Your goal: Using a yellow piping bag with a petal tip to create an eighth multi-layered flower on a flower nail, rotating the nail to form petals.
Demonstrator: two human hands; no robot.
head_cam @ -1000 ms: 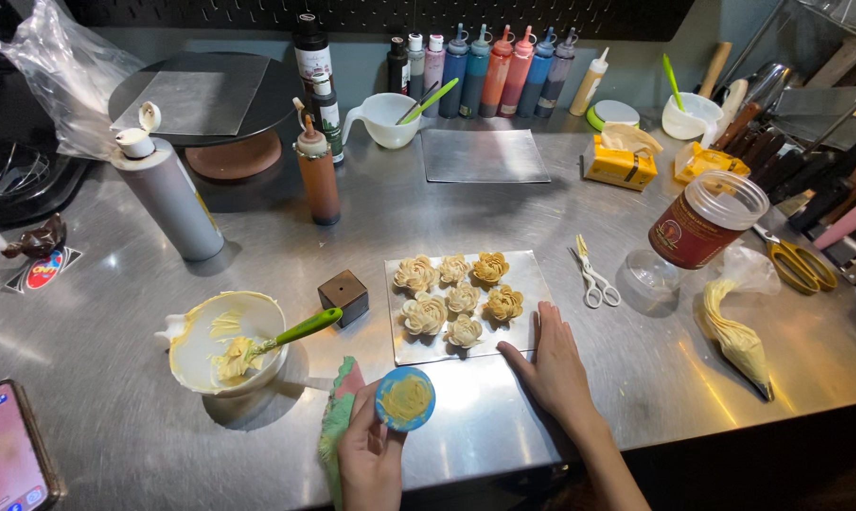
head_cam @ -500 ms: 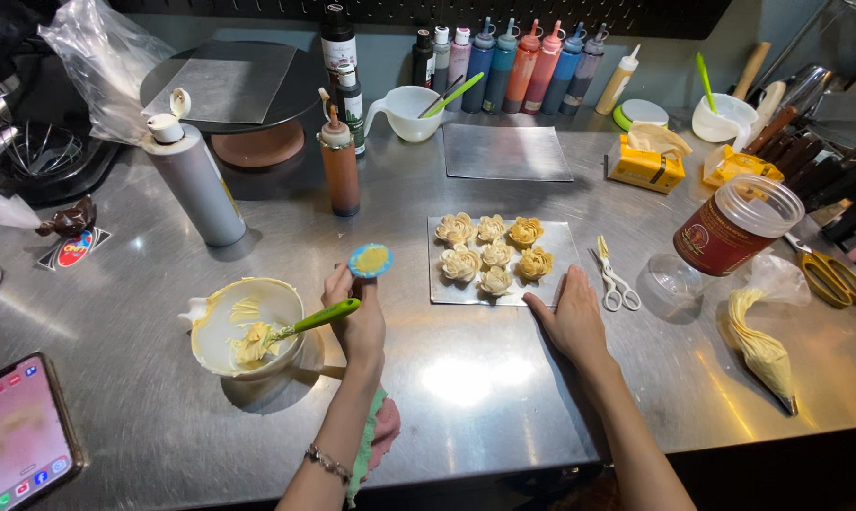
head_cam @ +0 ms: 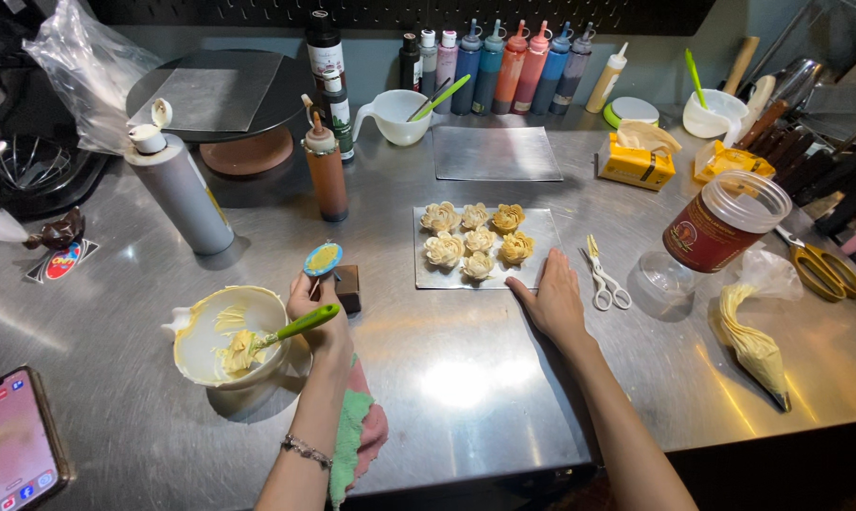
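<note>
My left hand [head_cam: 316, 320] holds a small round blue-rimmed disc on a stem [head_cam: 323, 259], smeared with yellow cream, just above a little brown block [head_cam: 348, 289]. Beside that hand stands a white bowl [head_cam: 201, 322] of yellow cream with a green-handled spatula [head_cam: 300, 325] leaning in it. My right hand [head_cam: 551, 303] rests flat on the steel table, fingers touching the near right corner of a metal tray [head_cam: 541, 229]. On the tray sit several cream-coloured piped flowers [head_cam: 475, 241].
Small scissors [head_cam: 603, 276], a brown jar [head_cam: 721, 222] and a filled piping bag [head_cam: 754, 345] lie to the right. Squeeze bottles [head_cam: 503, 66] line the back. A grey bottle [head_cam: 177, 189], brown bottle [head_cam: 326, 170], turntable [head_cam: 215, 90], phone [head_cam: 11, 449] and green-pink cloth [head_cam: 357, 435] sit left and front.
My left hand has carried the blue disc from the table's front edge up and left to the brown block beside the bowl. The right hand stays by the tray.
</note>
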